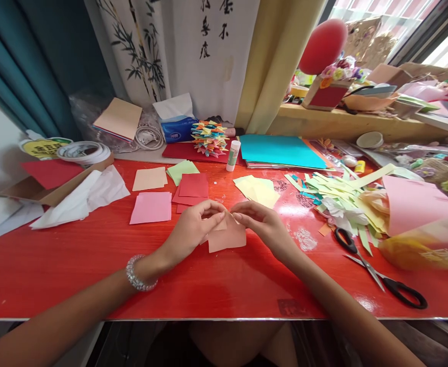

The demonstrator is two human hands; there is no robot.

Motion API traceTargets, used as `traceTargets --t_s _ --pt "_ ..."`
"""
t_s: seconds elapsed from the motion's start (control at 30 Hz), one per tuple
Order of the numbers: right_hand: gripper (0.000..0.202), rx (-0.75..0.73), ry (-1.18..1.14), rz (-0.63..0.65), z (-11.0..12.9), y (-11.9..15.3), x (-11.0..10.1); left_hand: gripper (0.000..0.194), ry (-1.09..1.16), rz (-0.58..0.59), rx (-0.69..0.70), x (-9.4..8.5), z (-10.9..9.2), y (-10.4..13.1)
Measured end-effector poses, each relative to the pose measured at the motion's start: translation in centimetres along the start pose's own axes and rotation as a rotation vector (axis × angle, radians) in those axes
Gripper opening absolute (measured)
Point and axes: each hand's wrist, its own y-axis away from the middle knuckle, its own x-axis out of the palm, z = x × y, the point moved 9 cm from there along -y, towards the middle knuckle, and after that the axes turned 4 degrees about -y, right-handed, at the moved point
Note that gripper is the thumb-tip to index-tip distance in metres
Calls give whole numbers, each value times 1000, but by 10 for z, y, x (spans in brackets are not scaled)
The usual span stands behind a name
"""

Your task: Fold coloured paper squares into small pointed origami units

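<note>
Over the red table, both hands meet at a small piece of tan paper. My left hand, with a beaded bracelet on its wrist, pinches the paper between thumb and fingers. From the other side my right hand pinches its top edge. More tan paper shows beside the left thumb; whether it is a separate sheet I cannot tell. Just beyond the hands lie red paper squares, pink squares, beige squares, green squares and pale yellow squares.
A glue stick stands behind the squares, near a spiky folded-paper ball and blue sheets. Open black-handled scissors lie at right, beside paper strips and a plastic bag. A cardboard tray sits at left.
</note>
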Motion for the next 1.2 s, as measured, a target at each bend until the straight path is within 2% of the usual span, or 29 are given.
traceTargets --t_s 0.13,0.23,0.37,0.6,0.73,0.93,1.03,1.2 --pt "26 176 -141 123 -15 1 11 20 11 -6 16 -1 0 0" --pt "28 208 -136 184 -17 2 15 22 17 -5 6 0 3 -1" --pt "26 231 -128 155 -20 2 13 26 -2 10 -14 2 5 -2" --pt "25 214 -104 122 -21 1 10 32 -56 87 -137 3 11 -2" --pt "27 203 -80 76 -22 0 3 30 -75 94 -109 2 10 -4" --pt "25 278 -153 168 -26 2 11 26 -125 70 -12 0 4 -5" --pt "25 294 -156 160 -27 3 11 26 -134 80 -5 1 3 -5" --pt "27 276 -137 145 -28 3 9 31 -124 199 -81 8 12 -4"
